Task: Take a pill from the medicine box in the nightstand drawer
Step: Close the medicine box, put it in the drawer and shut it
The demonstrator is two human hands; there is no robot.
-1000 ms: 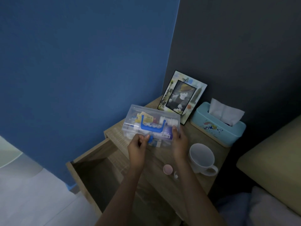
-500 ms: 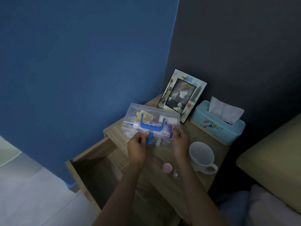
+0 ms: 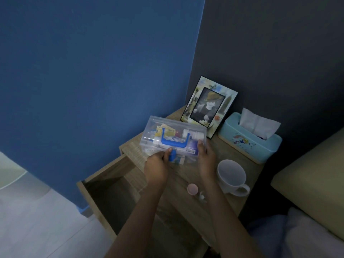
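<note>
Left fingers (image 3: 168, 150): curled; the blue latch (image 3: 172, 156) at the front of the clear plastic medicine box with a blue handle (image 3: 174, 138) is pinched by thumb and forefinger.
Right fingers (image 3: 200, 144): partly closed; the box's front right corner is gripped.
Left hand (image 3: 155, 169): held over the nightstand's front left part.
Right hand (image 3: 205, 161): set just beside the white ceramic mug (image 3: 231, 175).
Medicine box: rested on the light wooden nightstand top (image 3: 240, 200), near its left edge, lid shut; packets and bottles are seen inside.
Drawer (image 3: 109, 194): pulled open below the left edge.
Front edge: a small pink round cap (image 3: 192, 189) and a small clear container (image 3: 202, 196) are placed there.
Back edge: a patterned picture frame (image 3: 209, 107) is leaned on the dark wall.
Back right corner: a light blue tissue box (image 3: 249, 140) is placed there.
</note>
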